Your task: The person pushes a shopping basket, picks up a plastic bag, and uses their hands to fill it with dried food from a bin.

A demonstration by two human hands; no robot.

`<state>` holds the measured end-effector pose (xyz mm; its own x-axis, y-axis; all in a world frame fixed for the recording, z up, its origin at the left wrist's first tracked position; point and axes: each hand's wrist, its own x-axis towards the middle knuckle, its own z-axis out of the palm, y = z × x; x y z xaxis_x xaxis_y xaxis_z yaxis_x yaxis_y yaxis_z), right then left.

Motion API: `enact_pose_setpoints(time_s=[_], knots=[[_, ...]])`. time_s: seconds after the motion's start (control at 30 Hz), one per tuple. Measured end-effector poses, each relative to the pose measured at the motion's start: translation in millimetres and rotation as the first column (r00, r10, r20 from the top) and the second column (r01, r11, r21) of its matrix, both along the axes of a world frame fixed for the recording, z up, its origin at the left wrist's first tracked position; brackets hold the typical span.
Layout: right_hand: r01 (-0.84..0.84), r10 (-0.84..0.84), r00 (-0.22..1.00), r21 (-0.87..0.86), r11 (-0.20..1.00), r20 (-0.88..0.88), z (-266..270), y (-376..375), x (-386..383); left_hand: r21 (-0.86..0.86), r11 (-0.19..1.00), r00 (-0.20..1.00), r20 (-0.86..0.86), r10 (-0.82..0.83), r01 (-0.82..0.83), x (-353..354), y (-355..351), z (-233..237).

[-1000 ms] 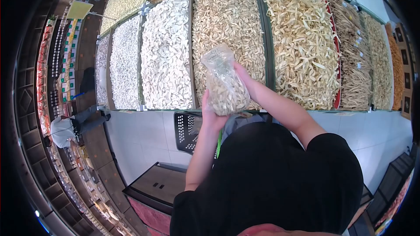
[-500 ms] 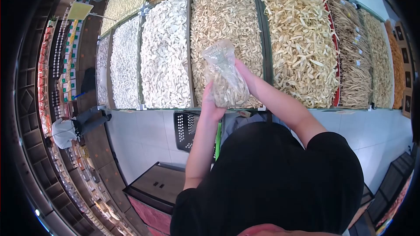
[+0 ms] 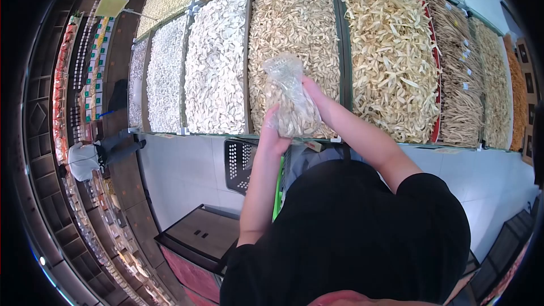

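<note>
We see the bag held in 2 hands above the front of the bin of tan slices. Its long axis is near upright, with the crinkled mouth on top and slices pooled in the lower half. The left hand cups the base from below-left, grip curled round it. The right hand has its grip closed on the upper right side. The load sits below the right grip and rests on the left. The film is thin, clear and floppy; the slices are dry, flat ovals. White slices fill the next bin left.
</note>
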<state>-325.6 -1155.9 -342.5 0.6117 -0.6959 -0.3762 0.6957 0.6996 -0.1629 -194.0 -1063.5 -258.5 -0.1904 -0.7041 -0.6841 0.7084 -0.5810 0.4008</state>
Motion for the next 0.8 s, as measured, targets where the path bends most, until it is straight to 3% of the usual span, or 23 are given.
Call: enact_pose_setpoints(time_s=[0.17,0.37,0.47,0.57,0.8], knots=[[0.011,-0.011,1.000,-0.038,0.999,-0.001,20.6,3.4,-1.7,-0.028,1.000,1.000,0.007,0.011,-0.010,-0.8,1.3,12.2],[-0.067,0.065,0.997,-0.041,0.997,-0.035,9.1,-9.8,7.9,-0.027,0.996,0.995,0.051,0.085,-0.084,-3.8,-0.3,15.1],[-0.054,0.054,0.999,-0.152,0.987,-0.005,12.6,-10.2,10.5,-0.038,0.997,0.997,0.052,0.063,-0.061,-2.7,3.8,18.7],[-0.074,0.074,0.997,-0.044,0.996,-0.009,26.9,-3.4,4.9,-0.033,0.997,0.998,0.009,0.064,-0.064,1.0,2.6,16.6],[-0.033,0.033,0.999,-0.008,0.999,0.029,23.4,5.6,12.6,-0.033,0.998,0.996,0.058,0.060,-0.059,5.9,14.8,8.7]])
